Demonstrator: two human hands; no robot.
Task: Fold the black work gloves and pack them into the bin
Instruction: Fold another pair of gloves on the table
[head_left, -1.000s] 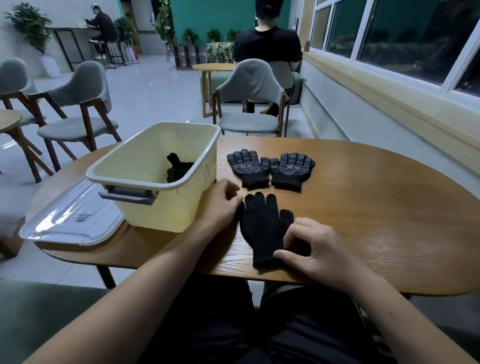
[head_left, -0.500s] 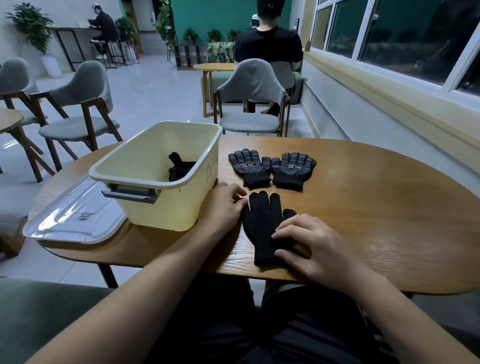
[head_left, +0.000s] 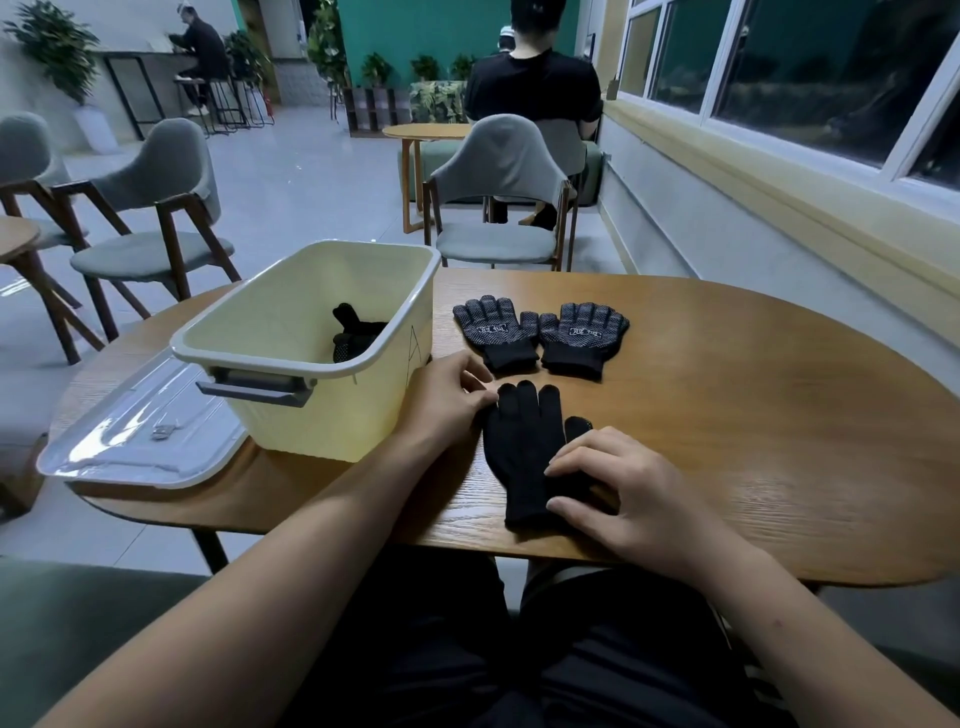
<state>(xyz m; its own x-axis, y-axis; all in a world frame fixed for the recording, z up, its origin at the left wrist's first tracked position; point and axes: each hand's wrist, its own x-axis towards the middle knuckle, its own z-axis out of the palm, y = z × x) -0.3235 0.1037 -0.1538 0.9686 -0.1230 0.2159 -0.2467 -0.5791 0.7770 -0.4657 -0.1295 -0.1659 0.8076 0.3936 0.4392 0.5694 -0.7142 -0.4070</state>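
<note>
The bin (head_left: 322, 415) wall hides most of the glove (head_left: 358, 332) inside.

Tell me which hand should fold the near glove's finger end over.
Probably left: the left hand touches the glove at its finger end, while the right hand rests on the cuff half.
</note>
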